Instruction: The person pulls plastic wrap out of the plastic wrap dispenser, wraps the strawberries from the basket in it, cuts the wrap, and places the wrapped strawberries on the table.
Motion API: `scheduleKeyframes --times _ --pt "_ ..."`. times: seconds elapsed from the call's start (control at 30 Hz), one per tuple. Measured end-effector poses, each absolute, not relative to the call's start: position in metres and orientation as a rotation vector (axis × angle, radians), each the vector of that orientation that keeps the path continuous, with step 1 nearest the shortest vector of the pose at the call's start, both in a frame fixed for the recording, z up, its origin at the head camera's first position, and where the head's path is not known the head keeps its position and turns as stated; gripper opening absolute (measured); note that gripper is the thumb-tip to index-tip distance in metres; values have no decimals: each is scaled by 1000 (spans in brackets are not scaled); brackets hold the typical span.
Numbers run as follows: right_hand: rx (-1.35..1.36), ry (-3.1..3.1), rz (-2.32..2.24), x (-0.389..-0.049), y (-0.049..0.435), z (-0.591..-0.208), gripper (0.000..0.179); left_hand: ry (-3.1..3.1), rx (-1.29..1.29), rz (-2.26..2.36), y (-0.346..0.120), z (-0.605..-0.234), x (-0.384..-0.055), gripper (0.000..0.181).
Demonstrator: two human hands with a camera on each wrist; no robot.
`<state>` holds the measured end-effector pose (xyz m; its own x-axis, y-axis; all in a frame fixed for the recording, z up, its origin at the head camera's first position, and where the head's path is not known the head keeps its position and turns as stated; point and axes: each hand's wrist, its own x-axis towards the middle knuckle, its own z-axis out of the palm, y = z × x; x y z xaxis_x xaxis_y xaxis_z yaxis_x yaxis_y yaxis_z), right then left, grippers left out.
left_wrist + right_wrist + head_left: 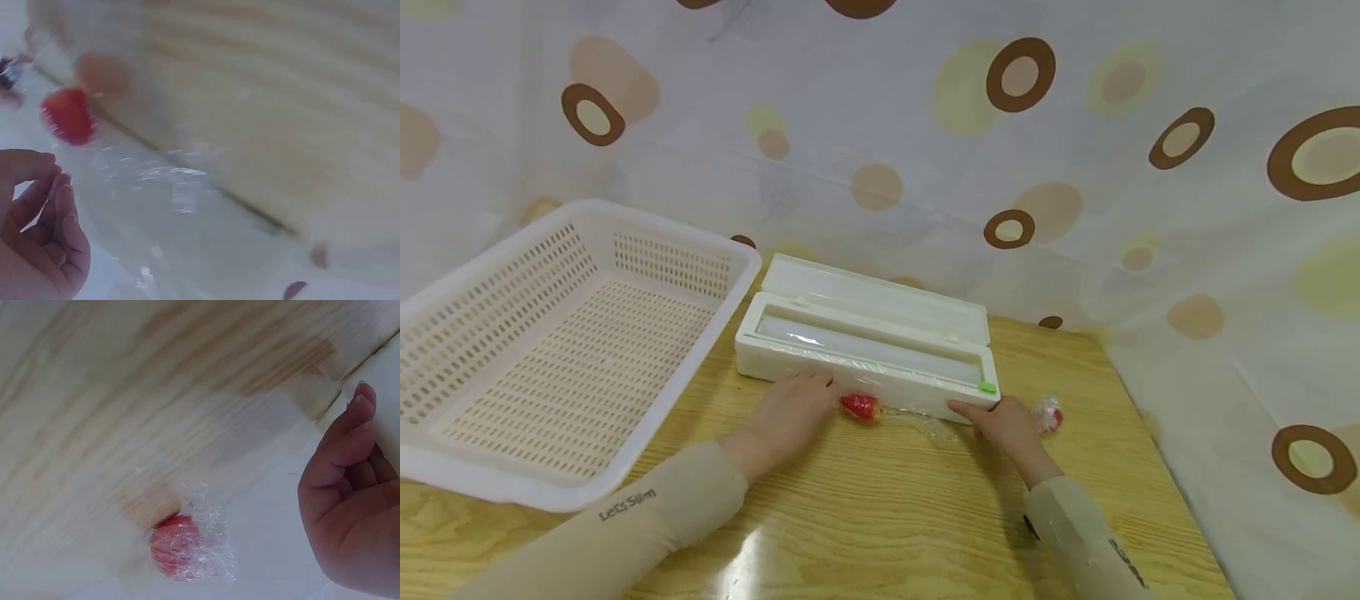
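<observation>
A white plastic wrap dispenser [865,379] stands on the table, its lid [880,300] raised and the roll [850,340] showing inside. My left hand [793,412] is at its front face, thumb and fingertips drawn together against thin clear plastic wrap [181,184]. Beside those fingertips lies a red strawberry [861,407]. More clear film trails from it towards my right hand [1007,429], which is at the dispenser's front right corner with bent fingers [344,437]; cannot tell whether they pinch film. Another strawberry [175,544], bundled in crinkled film, sits right of that hand.
A large white slotted basket [587,350] takes up the left side of the table. Behind the dispenser rises a wall covered with spotted sheeting [880,125], which continues along the right. A small green tab [987,387] marks the dispenser's right end.
</observation>
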<state>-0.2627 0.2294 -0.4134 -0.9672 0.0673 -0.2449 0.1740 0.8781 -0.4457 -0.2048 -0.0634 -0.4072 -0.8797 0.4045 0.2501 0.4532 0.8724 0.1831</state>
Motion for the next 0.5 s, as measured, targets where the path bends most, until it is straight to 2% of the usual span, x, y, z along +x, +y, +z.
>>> scheduleKeyframes --times 0.13,0.3,0.5 --pt "175 2849 -689 -262 230 -414 64 -2834 -667 -420 -36 -384 -211 11" --pt "145 2880 -687 -263 226 -420 62 -2833 -741 -473 3 -365 -227 16" --pt "44 2895 -741 -265 216 -425 55 -2847 -813 -609 31 -369 -250 26"
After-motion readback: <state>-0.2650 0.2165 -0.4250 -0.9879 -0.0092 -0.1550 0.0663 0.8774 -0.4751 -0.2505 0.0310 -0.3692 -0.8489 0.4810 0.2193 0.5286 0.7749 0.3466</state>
